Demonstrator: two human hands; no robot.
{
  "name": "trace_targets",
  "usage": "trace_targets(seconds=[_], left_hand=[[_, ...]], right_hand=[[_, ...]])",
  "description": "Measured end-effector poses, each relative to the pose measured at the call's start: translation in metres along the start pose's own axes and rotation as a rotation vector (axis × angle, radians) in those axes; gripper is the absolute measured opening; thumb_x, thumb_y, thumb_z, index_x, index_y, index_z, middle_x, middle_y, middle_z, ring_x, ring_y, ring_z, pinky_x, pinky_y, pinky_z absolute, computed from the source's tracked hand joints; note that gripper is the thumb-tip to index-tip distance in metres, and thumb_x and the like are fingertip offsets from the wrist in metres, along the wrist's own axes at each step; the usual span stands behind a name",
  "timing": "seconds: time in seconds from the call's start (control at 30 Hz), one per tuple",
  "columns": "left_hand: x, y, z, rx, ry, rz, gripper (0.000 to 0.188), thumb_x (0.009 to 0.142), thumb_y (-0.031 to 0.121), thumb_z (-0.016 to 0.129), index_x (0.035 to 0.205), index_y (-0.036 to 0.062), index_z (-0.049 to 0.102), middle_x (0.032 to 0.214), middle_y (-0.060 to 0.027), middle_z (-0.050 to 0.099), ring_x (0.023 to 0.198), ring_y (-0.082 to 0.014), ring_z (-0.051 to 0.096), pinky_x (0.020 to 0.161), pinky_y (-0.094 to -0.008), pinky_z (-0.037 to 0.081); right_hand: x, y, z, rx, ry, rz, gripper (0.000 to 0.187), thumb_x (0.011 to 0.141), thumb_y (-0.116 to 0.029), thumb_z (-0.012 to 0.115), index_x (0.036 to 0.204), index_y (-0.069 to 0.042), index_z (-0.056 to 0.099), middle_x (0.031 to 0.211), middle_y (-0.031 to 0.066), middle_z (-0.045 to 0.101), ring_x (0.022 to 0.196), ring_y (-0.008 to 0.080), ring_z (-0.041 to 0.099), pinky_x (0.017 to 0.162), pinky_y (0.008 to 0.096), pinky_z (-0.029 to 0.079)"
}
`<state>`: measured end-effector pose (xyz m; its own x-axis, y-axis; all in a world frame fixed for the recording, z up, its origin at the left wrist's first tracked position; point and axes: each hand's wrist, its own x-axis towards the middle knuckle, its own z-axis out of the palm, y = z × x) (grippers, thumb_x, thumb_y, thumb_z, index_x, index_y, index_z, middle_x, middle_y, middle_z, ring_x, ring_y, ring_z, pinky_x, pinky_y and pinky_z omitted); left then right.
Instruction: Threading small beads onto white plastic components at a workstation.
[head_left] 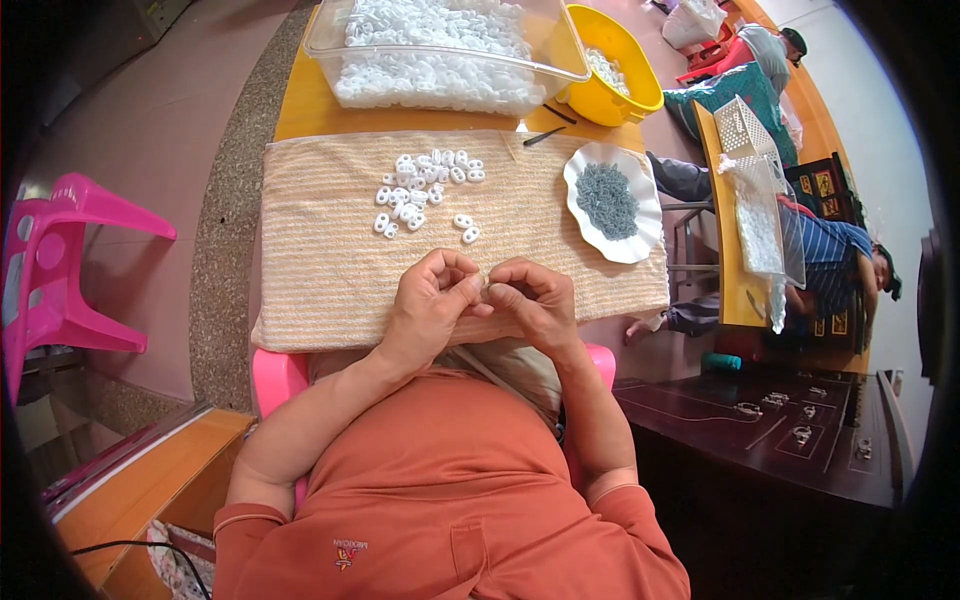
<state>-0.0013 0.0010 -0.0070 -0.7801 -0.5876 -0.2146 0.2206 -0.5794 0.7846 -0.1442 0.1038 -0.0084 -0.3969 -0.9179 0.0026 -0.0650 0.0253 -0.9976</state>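
Left hand (425, 305) and right hand (541, 305) pinched closed, any held item too small to tell, white two-holed plastic pieces (408, 212) ahead on beige striped towel (330, 220), clear plastic tub (553, 45) of heaped white bits (440, 35), yellow round basin (634, 62) holding fewer, scalloped white dish (645, 190) of grey pieces (607, 202)

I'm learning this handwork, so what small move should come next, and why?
I'd perhaps part the left hand and right hand slightly to check between them: their fingertips sit close together over the striped cloth, and anything pinched there is too hidden to make out.
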Motion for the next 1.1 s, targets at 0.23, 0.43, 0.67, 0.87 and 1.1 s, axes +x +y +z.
trace_targets(seconds=[0.23,0.43,0.67,0.87,1.1], left_hand=[[-0.0005,0.002,0.0006,-0.027,-0.02,-0.041,0.01,0.091,0.006,0.061,0.099,-0.0004,0.061,0.088,-0.0041,0.064,0.075,-0.0088,0.062,0.07,-0.0209,0.054],[0.0001,0.0011,-0.001,-0.017,-0.057,-0.027,0.011,0.089,0.005,0.064,0.098,-0.0001,0.061,0.088,-0.0042,0.064,0.076,-0.0088,0.062,0.069,-0.0207,0.054],[-0.0003,0.0027,-0.0003,-0.031,-0.073,-0.036,0.009,0.09,0.004,0.061,0.098,-0.0009,0.059,0.086,-0.0057,0.065,0.073,-0.0092,0.063,0.069,-0.0214,0.054],[-0.0012,0.0053,0.0006,0.055,-0.075,0.005,0.009,0.09,0.004,0.061,0.096,-0.001,0.058,0.084,-0.0048,0.063,0.074,-0.008,0.061,0.068,-0.0218,0.053],[-0.003,0.0038,0.0003,0.224,-0.039,0.115,0.008,0.091,0.004,0.061,0.095,-0.0016,0.057,0.081,-0.0043,0.063,0.073,-0.0077,0.062,0.066,-0.0202,0.051]], right_hand=[[0.0005,-0.0018,-0.0012,0.127,0.031,0.006,0.009,0.086,0.003,0.064,0.095,0.003,0.065,0.089,0.0049,0.065,0.08,0.0095,0.061,0.071,0.0229,0.051],[0.0015,-0.0054,-0.0022,0.09,-0.01,0.008,0.008,0.086,0.003,0.064,0.094,0.004,0.065,0.09,0.0051,0.065,0.079,0.0095,0.061,0.07,0.0228,0.051],[0.001,-0.0002,-0.0057,0.185,-0.062,0.011,0.009,0.087,0.001,0.064,0.095,0.004,0.065,0.094,0.0069,0.064,0.082,0.0113,0.061,0.073,0.0229,0.05],[0.0005,0.0015,-0.0045,0.225,-0.07,0.061,0.011,0.088,-0.002,0.064,0.097,0.004,0.064,0.094,0.0071,0.065,0.082,0.0121,0.062,0.073,0.0237,0.052],[0.0022,-0.0057,-0.0001,0.261,-0.111,0.104,0.014,0.091,-0.007,0.062,0.099,0.004,0.063,0.083,0.0083,0.068,0.075,0.0128,0.065,0.069,0.0247,0.053]])
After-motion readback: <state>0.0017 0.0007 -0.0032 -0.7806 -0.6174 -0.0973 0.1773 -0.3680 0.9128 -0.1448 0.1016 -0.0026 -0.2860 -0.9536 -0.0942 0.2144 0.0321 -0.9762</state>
